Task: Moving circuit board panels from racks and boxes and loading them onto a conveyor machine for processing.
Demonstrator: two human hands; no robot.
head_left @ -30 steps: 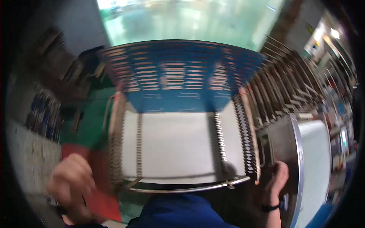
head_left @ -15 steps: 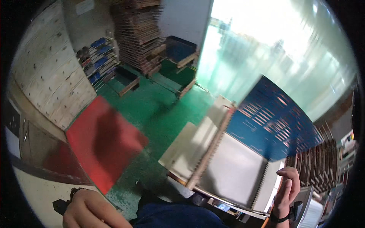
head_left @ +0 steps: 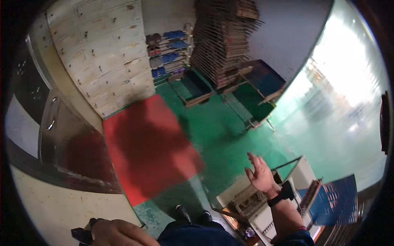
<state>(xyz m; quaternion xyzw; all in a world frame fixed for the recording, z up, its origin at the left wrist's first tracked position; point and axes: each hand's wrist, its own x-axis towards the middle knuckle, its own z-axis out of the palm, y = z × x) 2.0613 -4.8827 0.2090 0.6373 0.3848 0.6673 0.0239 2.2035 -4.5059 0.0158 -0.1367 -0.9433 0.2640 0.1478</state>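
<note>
My right hand reaches out over the bench-like stand, its fingers stretched out and nothing in them. A black strap with a small box is on that wrist. Below the hand are a toothed rail and a cream board. A blue panel with cut slots stands beside the right forearm. At the lower left is my left hand, its back turned up and its wrist strapped too. The picture's edge cuts off its fingertips, so its grip is hidden. It is nearest to the cream wall.
A red mat lies on the green floor. Behind it stand cream lockers, a shoe rack and stacked wooden racks. Low carts stand before the racks. A translucent curtain hangs at right, a door at left.
My view has swung left, so the lockers and mat sit further right and the stand has slid to the lower right. My right hand has reached forward and its fingers have straightened.
</note>
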